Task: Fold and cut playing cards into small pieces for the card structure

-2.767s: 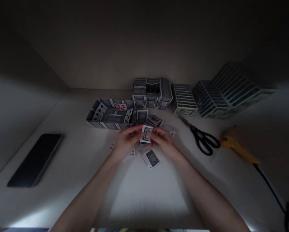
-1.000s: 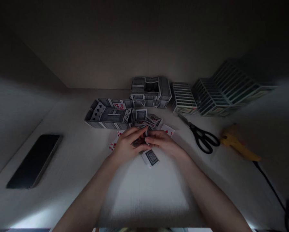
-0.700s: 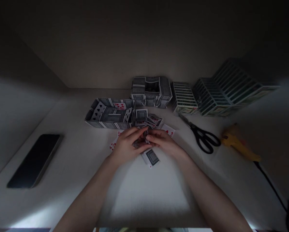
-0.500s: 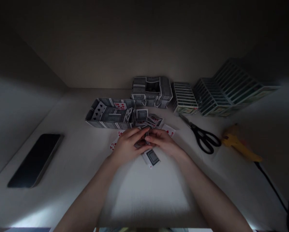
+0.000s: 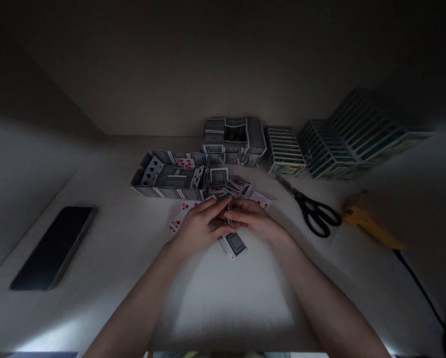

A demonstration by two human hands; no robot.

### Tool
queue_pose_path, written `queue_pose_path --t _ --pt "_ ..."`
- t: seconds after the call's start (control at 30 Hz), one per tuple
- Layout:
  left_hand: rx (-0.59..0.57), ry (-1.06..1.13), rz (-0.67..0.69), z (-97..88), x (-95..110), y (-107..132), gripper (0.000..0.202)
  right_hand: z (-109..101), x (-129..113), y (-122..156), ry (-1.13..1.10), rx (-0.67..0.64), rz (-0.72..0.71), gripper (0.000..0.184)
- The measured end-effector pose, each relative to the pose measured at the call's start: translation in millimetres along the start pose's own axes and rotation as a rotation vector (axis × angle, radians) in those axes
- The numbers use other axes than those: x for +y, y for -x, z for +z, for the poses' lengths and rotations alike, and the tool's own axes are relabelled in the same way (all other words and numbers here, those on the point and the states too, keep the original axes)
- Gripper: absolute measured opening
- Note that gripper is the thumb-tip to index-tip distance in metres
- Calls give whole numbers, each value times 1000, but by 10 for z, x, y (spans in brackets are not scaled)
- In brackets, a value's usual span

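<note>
Held item: playing card (image 5: 229, 215), possibly several, seen almost edge-on and upright; the count cannot be told. Position: between both hands, above the table (image 5: 230, 298), at the middle of the work area.

Left hand (image 5: 196, 226): fingers extended forward, thumb below, forming a pinch around the card's ends.
Right hand (image 5: 255, 219): fingers curled behind the card, thumb against its near face — a close grip, partly hidden.

Loose cards, near the hands: one face-down card (image 5: 235, 244), tilted, just below the fingers; face-up red cards (image 5: 175, 224) beside the left hand; one red card (image 5: 260, 200) beyond the right hand; an overlapping pile (image 5: 238, 185) behind, with a patterned-back card (image 5: 219, 176) next to it.

Containers: open tray (image 5: 170, 192), card-covered, clubs and hearts showing on its inner walls; card-covered box (image 5: 214, 136) with a top opening; three slatted structures (image 5: 329, 146) to the right.

Tools: black-handled scissors (image 5: 312, 214), near a yellow glue gun (image 5: 372, 228) — corded. Dark phone (image 5: 54, 248), well apart at far left.
</note>
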State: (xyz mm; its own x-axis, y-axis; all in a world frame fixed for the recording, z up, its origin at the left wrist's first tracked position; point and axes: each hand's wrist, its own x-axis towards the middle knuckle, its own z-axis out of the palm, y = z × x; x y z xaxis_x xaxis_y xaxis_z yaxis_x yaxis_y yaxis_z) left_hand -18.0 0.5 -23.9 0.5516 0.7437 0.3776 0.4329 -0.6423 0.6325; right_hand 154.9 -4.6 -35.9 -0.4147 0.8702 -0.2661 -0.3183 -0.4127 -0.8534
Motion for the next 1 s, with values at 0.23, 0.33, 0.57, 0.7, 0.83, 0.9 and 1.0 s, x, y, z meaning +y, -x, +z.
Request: queue_pose_path --t 0.23,0.33,0.57,0.7,0.83,0.9,1.0 --pt "-17 21 -22 -19 26 -4 61 -25 7 -2 -35 -42 3 31" --pt "-10 48 -25 -13 37 -9 61 -41 -5 6 -27 -80 18 30" --pt "-8 134 -44 13 65 -31 60 -96 8 10 -8 -110 62 30" --pt "12 142 -67 2 107 -45 56 -76 8 9 3 -89 50 27" --pt "73 113 -94 2 123 -46 52 -29 6 6 -29 -5 12 29" --pt "101 86 -115 10 117 -46 50 -12 8 5 -59 64 -7 33" --pt "130 75 -136 22 102 -49 50 0 7 8 -94 101 -17 37"
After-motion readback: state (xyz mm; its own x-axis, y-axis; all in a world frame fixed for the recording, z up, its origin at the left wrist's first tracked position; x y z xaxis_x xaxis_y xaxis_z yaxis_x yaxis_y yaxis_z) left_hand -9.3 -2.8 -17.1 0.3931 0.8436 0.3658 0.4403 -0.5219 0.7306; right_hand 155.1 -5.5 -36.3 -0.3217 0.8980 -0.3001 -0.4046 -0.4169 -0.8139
